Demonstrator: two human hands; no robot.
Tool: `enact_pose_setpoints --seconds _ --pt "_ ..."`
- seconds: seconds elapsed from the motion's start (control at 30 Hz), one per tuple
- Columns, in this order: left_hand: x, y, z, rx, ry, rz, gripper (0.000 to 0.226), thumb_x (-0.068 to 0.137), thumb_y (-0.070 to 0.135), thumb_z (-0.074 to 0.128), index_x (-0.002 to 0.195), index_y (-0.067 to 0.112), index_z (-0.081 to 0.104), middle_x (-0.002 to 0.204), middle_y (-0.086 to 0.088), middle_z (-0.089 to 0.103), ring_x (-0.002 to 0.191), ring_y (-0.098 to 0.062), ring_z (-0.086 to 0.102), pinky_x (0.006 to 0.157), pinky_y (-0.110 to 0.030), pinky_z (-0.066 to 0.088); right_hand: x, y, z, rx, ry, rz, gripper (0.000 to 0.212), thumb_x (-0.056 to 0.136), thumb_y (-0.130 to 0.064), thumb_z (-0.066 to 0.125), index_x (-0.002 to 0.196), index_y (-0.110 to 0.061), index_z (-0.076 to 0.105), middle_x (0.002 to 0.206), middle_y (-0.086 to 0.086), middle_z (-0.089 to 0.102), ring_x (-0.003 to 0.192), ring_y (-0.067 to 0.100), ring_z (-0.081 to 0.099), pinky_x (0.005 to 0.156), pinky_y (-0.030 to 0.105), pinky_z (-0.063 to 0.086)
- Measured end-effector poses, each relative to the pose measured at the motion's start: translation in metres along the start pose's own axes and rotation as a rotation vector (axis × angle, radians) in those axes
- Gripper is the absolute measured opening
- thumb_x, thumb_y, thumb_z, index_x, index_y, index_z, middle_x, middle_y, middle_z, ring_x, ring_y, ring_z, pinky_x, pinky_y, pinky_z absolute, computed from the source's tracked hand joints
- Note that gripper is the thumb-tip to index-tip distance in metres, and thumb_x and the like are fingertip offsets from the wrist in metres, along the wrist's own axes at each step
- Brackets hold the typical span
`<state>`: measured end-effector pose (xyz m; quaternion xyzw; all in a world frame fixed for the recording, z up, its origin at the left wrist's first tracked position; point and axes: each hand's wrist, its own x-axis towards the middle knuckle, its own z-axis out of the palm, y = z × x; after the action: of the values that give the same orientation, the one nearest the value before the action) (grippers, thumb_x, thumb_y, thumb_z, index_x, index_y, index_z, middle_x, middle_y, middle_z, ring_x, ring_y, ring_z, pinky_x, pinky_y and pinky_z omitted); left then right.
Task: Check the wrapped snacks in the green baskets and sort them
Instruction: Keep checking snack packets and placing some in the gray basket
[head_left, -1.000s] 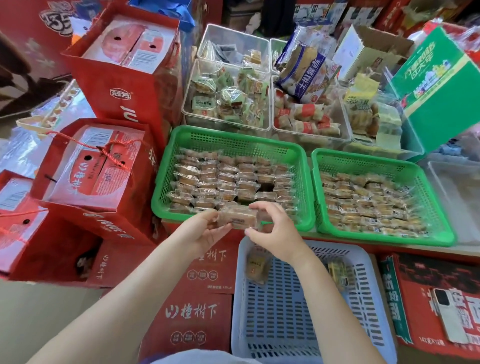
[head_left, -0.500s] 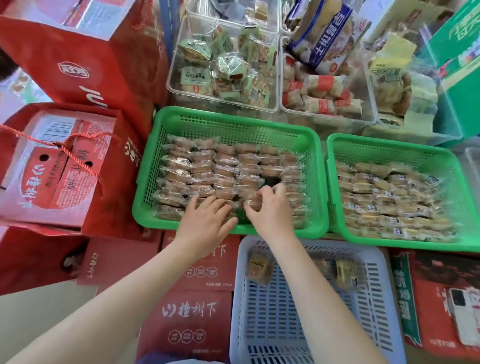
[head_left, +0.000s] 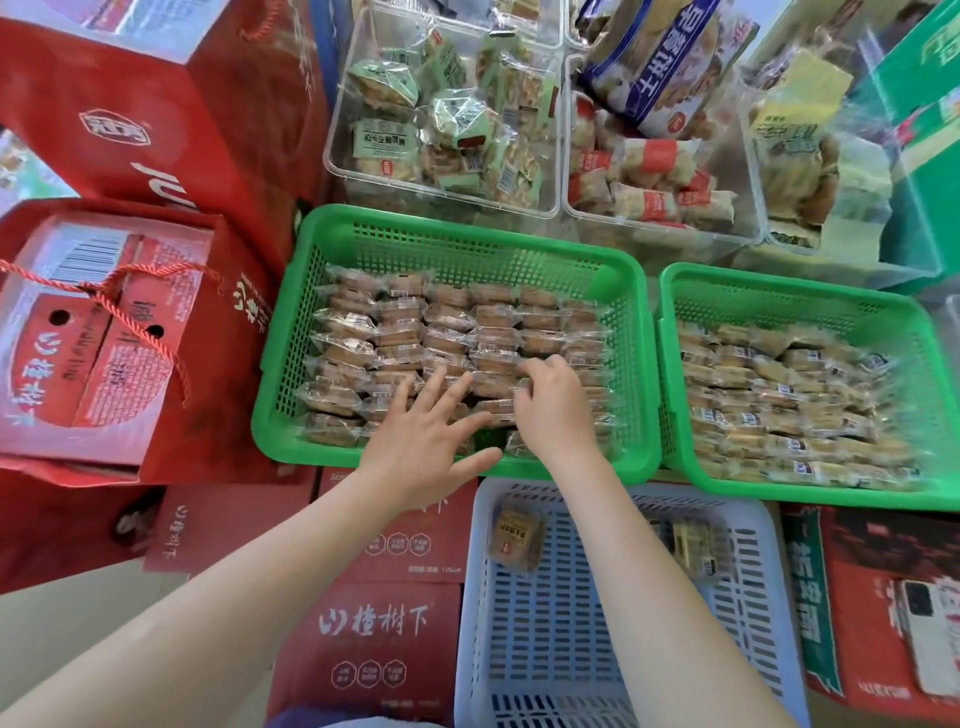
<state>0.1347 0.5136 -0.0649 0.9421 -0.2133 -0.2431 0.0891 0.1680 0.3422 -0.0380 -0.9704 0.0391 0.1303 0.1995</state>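
Observation:
Two green baskets stand side by side. The left green basket (head_left: 457, 223) holds rows of clear-wrapped brown snacks (head_left: 447, 322). More wrapped snacks (head_left: 779, 384) fill the right green basket (head_left: 779, 283). My left hand (head_left: 426, 426) lies flat with fingers spread on the near rows of the left basket and holds nothing. Beside it, my right hand (head_left: 556, 405) has its fingers curled down onto the same rows; whether it grips a pack is hidden. A pale blue basket (head_left: 545, 623) in front holds one wrapped snack (head_left: 514, 535) and another (head_left: 696, 551) partly behind my right arm.
Clear bins (head_left: 447, 119) of other wrapped pastries stand behind the green baskets. Red gift boxes (head_left: 104, 338) crowd the left side. A red carton (head_left: 374, 623) lies under my left arm. A phone (head_left: 930, 634) rests on a red box at the lower right.
One second ago both hands held a wrapped snack above the basket's near edge. They have moved into the left green basket, and my left hand has spread flat.

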Motion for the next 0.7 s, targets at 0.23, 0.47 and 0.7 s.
enact_pose_setpoints --seconds 0.23,0.47,0.7 --pt "0.001 0.002 -0.002 0.007 -0.033 -0.02 0.077 0.093 0.08 0.007 0.159 0.042 0.019 0.169 0.003 -0.016 0.154 -0.025 -0.02 0.123 -0.055 -0.012 0.013 0.005 0.014 -0.032 -0.013 0.069 0.028 0.099 -0.016 0.059 0.126 -0.006 0.059 0.122 0.013 0.053 0.112 0.033 0.055 0.088 0.04 0.049" --pt "0.0 0.004 -0.003 0.021 -0.047 -0.029 0.078 0.091 0.081 0.004 0.159 0.043 0.016 0.169 0.002 -0.015 0.154 -0.024 -0.021 0.123 -0.054 -0.011 0.023 -0.005 0.014 -0.092 -0.072 0.107 0.024 0.097 -0.016 0.063 0.117 -0.004 0.058 0.128 0.014 0.045 0.121 0.033 0.048 0.099 0.039 0.045" --pt "0.001 0.003 -0.001 0.02 -0.035 -0.03 0.079 0.09 0.081 0.003 0.158 0.045 0.019 0.169 0.001 -0.014 0.155 -0.025 -0.019 0.123 -0.056 -0.008 0.024 -0.015 0.008 -0.161 -0.083 0.111 0.013 0.095 -0.002 0.059 0.106 0.001 0.064 0.125 0.018 0.049 0.12 0.035 0.048 0.096 0.038 0.045"
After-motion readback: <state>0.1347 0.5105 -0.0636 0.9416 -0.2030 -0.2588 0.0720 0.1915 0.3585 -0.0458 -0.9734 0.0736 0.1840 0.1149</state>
